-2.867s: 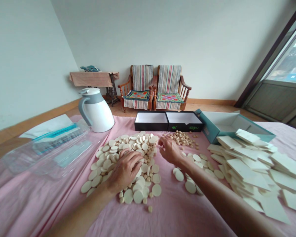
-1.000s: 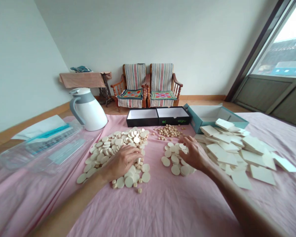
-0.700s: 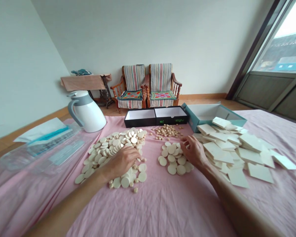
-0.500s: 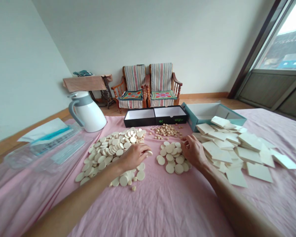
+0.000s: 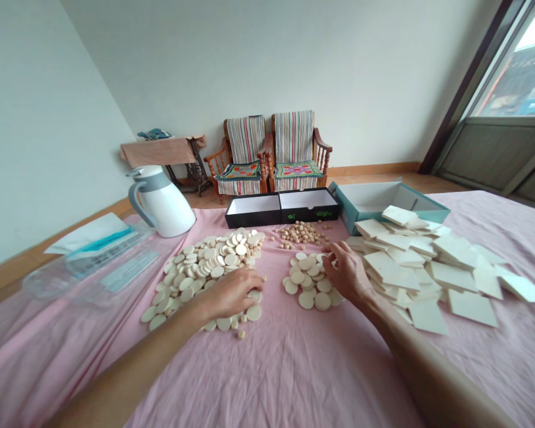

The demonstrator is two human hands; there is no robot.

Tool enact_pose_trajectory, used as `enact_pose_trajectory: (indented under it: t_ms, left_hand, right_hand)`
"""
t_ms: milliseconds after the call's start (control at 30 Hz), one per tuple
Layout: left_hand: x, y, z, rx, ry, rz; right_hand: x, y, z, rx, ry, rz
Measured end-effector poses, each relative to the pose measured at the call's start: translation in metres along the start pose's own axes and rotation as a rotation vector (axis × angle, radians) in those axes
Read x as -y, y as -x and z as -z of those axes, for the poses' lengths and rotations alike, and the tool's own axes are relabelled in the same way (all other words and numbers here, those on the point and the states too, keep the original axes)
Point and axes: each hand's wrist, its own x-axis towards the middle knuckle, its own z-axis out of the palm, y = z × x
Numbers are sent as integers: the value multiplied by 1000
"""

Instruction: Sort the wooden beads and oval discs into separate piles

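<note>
A big heap of cream round discs (image 5: 205,264) lies on the pink cloth (image 5: 271,368). My left hand (image 5: 229,292) rests palm down on the heap's near right edge, fingers curled over some discs. A smaller group of discs (image 5: 307,280) lies to the right of it. My right hand (image 5: 348,274) sits at that group's right edge, fingers bent and touching discs. What either hand holds is hidden. Small tan round beads (image 5: 299,233) lie in a pile just beyond.
Cream square tiles (image 5: 428,261) spread over the right side. A teal open box (image 5: 383,202) and two black open boxes (image 5: 280,208) stand at the back. A white jug (image 5: 163,202) and a clear plastic container (image 5: 93,261) are on the left.
My right hand went from the big heap across to the smaller group of discs and stayed there. My left hand reached right off the heap's edge, then drew back onto it.
</note>
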Motion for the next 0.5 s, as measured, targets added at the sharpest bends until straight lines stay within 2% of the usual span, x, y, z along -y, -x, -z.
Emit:
enact_pose_trajectory:
  t_ms: [200,333,400,500]
  left_hand:
    - [-6,0,2,12,4,63]
    - [-10,-16,5,52,133,123]
    - [-14,-29,6,3,270,142]
    - [-16,-46,7,-137,457,172]
  right_hand:
    - [4,1,3,7,-22,-12]
    - [5,1,3,26,-41,-21]
    - [4,1,3,17,-35,-25]
    - [3,2,2,-3,-22,-20]
